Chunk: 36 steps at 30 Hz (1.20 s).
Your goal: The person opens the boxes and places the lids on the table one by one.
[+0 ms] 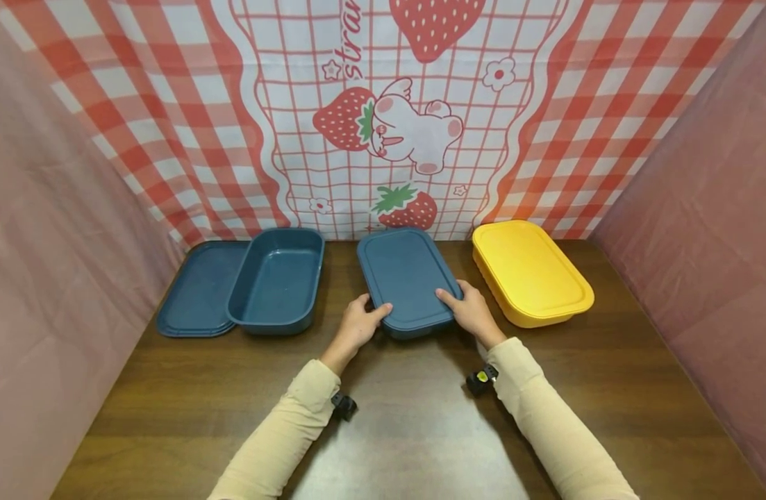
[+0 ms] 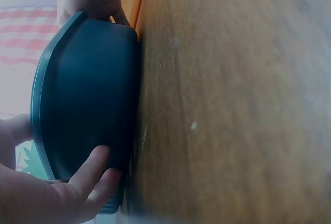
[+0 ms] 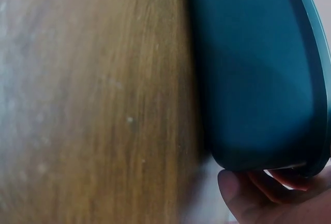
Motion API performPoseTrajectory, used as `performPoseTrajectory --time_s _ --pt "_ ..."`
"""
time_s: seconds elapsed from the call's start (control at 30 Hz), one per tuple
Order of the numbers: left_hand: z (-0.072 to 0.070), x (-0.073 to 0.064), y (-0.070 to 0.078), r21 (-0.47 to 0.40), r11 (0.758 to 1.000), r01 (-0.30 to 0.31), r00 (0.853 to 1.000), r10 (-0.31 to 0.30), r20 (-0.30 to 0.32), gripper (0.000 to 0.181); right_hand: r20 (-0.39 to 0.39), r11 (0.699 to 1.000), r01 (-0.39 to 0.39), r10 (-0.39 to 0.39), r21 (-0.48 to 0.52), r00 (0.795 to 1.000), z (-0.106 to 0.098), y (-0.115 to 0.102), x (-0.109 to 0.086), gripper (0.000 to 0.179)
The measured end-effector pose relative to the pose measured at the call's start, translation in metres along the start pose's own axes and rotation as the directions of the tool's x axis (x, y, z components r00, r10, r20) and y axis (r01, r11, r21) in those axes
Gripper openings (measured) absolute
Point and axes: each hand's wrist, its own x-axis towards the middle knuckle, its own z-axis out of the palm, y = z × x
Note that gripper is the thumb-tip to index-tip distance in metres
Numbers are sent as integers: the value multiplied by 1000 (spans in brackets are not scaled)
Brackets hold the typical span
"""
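A blue food container with its lid on stands on the table in the middle of the head view. My left hand grips its near left corner, thumb on top of the lid. At the near right corner my right hand holds it, its thumb also on the lid. The left wrist view shows the container's side wall with left fingers against it. Seen from the right wrist, the wall is close to the tabletop, and the right hand is at its corner.
On the left, an open blue container partly overlaps a loose blue lid. A yellow lidded container stands to the right. The wooden table has a strawberry-print curtain behind it and pink cloth on both sides.
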Motion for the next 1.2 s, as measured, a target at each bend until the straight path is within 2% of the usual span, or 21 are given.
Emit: performPoseTrajectory --time_s 0.5,0.7,0.93,1.03,1.2 --pt "1 -3 -3 11 1000 -14 1000 13 29 47 -6 1000 -13 13 -5 1000 0 3 -3 59" --pt "3 -4 -4 11 1000 -5 1000 5 7 49 -2 1000 -7 7 -13 1000 2 5 -4 59" --pt "4 -6 -1 19 1000 -22 1000 22 -7 47 -24 1000 1 -1 -14 1000 1 3 -4 57" --pt "5 -5 0 -10 1000 -16 1000 16 -16 47 -37 1000 4 -4 -11 999 0 2 -4 55" --pt "6 -4 0 -148 988 43 998 -50 -46 51 -44 1000 8 -8 10 999 1 -1 -4 54"
